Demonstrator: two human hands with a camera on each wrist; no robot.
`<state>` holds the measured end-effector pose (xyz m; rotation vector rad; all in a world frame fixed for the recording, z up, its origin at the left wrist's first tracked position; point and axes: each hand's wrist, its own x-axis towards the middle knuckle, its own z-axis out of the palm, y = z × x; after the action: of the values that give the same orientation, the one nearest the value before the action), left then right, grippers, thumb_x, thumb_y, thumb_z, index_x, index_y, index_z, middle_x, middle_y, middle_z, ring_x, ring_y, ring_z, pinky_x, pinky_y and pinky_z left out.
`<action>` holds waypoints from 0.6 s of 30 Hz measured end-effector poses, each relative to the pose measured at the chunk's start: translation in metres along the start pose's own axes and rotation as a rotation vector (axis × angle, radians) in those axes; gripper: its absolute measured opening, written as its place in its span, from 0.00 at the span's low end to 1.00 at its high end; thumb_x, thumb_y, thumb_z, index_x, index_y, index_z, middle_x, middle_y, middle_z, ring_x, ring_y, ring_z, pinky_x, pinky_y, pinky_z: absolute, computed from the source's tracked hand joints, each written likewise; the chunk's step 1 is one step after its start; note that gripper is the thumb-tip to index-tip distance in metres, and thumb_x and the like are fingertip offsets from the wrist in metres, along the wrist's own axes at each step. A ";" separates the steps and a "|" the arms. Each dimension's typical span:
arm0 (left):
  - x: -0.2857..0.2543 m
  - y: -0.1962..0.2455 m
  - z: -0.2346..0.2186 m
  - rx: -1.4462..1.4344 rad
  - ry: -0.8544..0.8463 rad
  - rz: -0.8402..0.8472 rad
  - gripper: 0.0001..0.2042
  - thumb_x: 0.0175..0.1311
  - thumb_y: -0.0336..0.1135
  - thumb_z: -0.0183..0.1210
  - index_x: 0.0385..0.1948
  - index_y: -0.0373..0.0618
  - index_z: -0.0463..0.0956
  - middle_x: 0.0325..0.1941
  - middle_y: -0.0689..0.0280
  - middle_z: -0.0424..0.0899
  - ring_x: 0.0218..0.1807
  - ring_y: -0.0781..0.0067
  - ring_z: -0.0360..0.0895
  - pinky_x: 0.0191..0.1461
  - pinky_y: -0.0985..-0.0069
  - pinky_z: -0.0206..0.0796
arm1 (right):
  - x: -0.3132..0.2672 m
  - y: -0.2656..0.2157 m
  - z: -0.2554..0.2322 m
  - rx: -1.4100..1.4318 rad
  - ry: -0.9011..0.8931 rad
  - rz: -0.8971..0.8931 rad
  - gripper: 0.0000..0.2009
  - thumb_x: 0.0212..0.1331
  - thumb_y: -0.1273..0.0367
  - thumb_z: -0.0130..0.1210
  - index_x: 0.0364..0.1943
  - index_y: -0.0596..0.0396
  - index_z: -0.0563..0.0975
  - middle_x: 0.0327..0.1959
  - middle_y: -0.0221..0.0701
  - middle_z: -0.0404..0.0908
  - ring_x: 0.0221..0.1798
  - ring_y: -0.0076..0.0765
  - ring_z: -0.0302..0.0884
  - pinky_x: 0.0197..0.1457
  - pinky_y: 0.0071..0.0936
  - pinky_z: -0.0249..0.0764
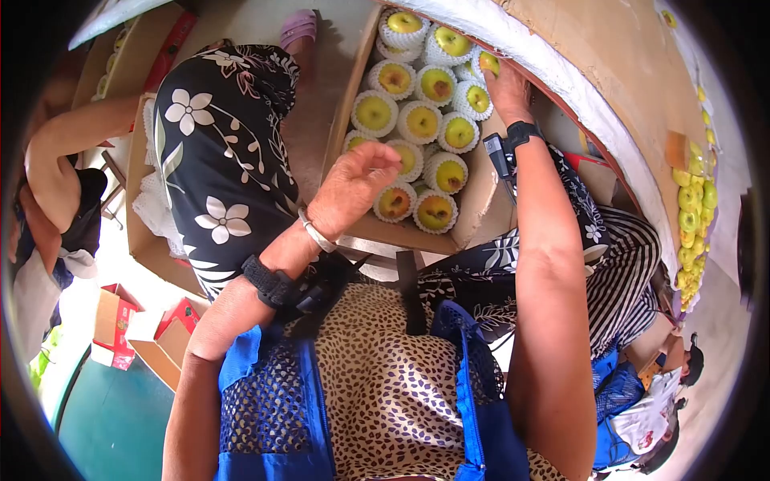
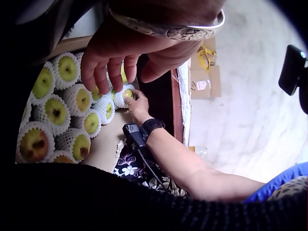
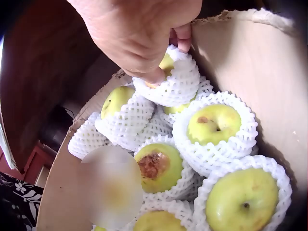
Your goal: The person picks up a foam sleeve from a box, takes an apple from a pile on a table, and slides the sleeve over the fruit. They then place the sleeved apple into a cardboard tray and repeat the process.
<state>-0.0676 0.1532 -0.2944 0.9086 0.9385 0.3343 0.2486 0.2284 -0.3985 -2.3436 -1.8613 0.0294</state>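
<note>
Head view: netted apples in an open carton, nets probably there to stop bruising. Right hand at the carton's 1 o'clock, fingers curled round a corner apple. Left hand at the 8 o'clock side, fingers loosely bent, nothing seen in them.

Left wrist view: left fingers hang relaxed at 11 o'clock, slightly parted, no hold.

Right wrist view: corner apple at 12 o'clock, thumb and fingers nearly closed on either side; likely a steadying grip. Browned apple below, towards 6.
</note>
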 end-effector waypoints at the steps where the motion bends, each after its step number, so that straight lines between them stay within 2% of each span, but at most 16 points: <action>1: 0.000 0.001 -0.001 0.004 0.003 -0.002 0.09 0.61 0.32 0.51 0.42 0.45 0.70 0.41 0.69 0.75 0.45 0.81 0.69 0.48 0.83 0.59 | 0.001 0.001 0.003 -0.018 -0.026 0.006 0.21 0.50 0.64 0.56 0.49 0.56 0.71 0.49 0.50 0.71 0.53 0.55 0.67 0.56 0.43 0.63; 3: 0.000 0.001 0.001 0.003 0.005 0.000 0.09 0.61 0.32 0.51 0.42 0.45 0.70 0.41 0.69 0.75 0.45 0.81 0.68 0.47 0.83 0.59 | 0.004 0.005 0.004 -0.064 -0.078 0.013 0.20 0.51 0.64 0.54 0.49 0.57 0.70 0.49 0.50 0.71 0.53 0.54 0.67 0.55 0.43 0.64; 6: 0.000 0.000 -0.001 -0.015 0.017 -0.003 0.09 0.61 0.32 0.51 0.42 0.44 0.70 0.41 0.69 0.75 0.45 0.81 0.69 0.47 0.83 0.59 | 0.002 0.003 0.002 -0.160 -0.044 0.068 0.20 0.52 0.65 0.53 0.49 0.57 0.70 0.49 0.50 0.71 0.52 0.54 0.68 0.56 0.43 0.64; 12: -0.001 0.001 0.000 -0.005 0.009 -0.003 0.09 0.61 0.32 0.51 0.42 0.45 0.70 0.41 0.69 0.75 0.45 0.81 0.69 0.48 0.82 0.59 | 0.011 -0.011 -0.008 -0.088 -0.183 0.098 0.22 0.51 0.66 0.53 0.51 0.58 0.68 0.52 0.50 0.68 0.55 0.56 0.65 0.57 0.43 0.62; 15: -0.002 0.002 -0.001 -0.035 0.009 -0.009 0.09 0.61 0.32 0.51 0.42 0.45 0.70 0.41 0.70 0.75 0.45 0.81 0.68 0.47 0.82 0.59 | 0.016 0.008 0.008 0.074 -0.225 0.074 0.24 0.49 0.65 0.56 0.52 0.58 0.67 0.54 0.51 0.66 0.57 0.57 0.62 0.59 0.42 0.60; 18: 0.000 0.001 -0.001 0.002 -0.003 0.002 0.09 0.61 0.32 0.51 0.42 0.45 0.70 0.41 0.70 0.75 0.45 0.82 0.68 0.47 0.83 0.59 | 0.006 0.018 0.009 0.010 -0.099 -0.013 0.25 0.48 0.64 0.57 0.52 0.59 0.67 0.53 0.51 0.67 0.57 0.57 0.62 0.60 0.41 0.59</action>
<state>-0.0683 0.1537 -0.2939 0.9120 0.9353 0.3335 0.2666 0.2313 -0.4097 -2.3640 -1.9155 0.1557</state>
